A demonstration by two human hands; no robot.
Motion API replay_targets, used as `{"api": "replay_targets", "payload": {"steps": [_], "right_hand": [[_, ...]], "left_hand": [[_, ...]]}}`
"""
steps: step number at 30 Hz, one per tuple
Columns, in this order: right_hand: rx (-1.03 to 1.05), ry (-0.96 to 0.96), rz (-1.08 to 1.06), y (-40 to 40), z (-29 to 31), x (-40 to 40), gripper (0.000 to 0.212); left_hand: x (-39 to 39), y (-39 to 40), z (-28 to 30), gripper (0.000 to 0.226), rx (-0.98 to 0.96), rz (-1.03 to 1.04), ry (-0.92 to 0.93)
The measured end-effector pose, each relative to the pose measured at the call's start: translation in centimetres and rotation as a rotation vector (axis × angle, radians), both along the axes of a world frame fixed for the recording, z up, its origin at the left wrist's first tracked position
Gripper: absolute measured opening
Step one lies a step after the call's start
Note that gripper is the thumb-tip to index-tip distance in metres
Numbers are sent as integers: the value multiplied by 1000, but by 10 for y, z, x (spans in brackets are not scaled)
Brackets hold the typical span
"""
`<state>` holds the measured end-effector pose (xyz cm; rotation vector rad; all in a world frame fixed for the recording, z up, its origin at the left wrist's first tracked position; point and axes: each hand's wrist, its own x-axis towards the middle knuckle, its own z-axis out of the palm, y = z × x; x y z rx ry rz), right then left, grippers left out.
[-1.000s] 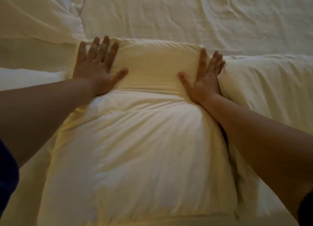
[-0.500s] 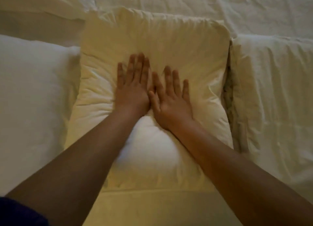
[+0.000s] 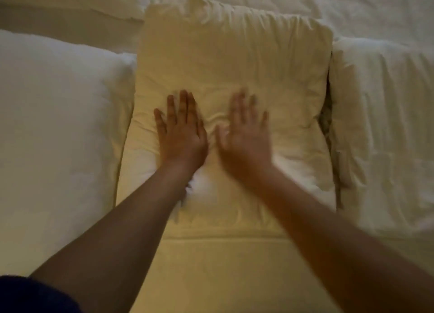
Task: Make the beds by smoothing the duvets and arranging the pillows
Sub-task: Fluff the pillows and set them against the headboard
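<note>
Nearest, at lower left, 1 dark sleeve (image 3: 30,294) edge showed. 2 bare forearms reached fwd from the bottom corners, converging on the mid pillow (image 3: 234,61).

3 pillows lay side by side: left pillow (image 3: 58,125), white, smooth; mid pillow, cream-tinted, creased, its far edge puckered; right pillow (image 3: 385,125), white, w/ long wrinkles. Mid pillow touched the left one along its side; a narrow dark gap ran between it & the right one. A flat seamed hem of the mid pillow's case lay nearest the person, btwn the forearms.

2 hands sat on the mid pillow's centre, palms down. Left hand (image 3: 180,134) lay flat, fingers extended & close together, gripping nothing, pressed into the fabric. Right hand (image 3: 246,134) was blurred; it looked flat & spread too, holding nothing, though contact w/ the pillow couldn't be told for sure. The hands were just beside each other, a small bunch of creases btwn them.

Farthest, the duvet (image 3: 352,5) stretched across the top, white, rumpled w/ several folds, just beyond the pillows.
</note>
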<state>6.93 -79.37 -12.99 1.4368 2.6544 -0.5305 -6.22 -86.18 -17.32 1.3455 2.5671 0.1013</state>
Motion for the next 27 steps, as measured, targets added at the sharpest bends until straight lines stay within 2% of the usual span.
{"api": "replay_targets", "payload": {"steps": [2, 4, 7, 12, 15, 18, 21, 24, 27], "right_hand": [[-15, 48, 193, -59, -6, -8, 76], [60, 0, 297, -75, -25, 10, 77], [159, 7, 278, -50, -50, 49, 80], [212, -35, 292, -5, -60, 110, 91], [214, -117, 233, 17, -58, 136, 101], [145, -195, 135, 13, -44, 123, 103], [67, -122, -12, -31, -24, 93, 85], [90, 0, 169, -89, -24, 80, 73], [189, -31, 229, -73, -46, 96, 77]], "left_hand": [[1, -17, -3, 66, -21, -68, 24], [-17, -38, -8, 65, 46, -129, 41], [-40, -62, -11, 63, 41, -201, 77], [-27, -58, -7, 67, -17, -82, 73], [-5, -76, -7, 73, -21, -207, 78], [-4, -114, -2, 78, -30, -351, 74], [12, -138, 0, 74, -89, -274, 81], [35, -123, -3, 75, -102, -129, 44], [37, -98, -7, 82, -81, -107, 15]]}}
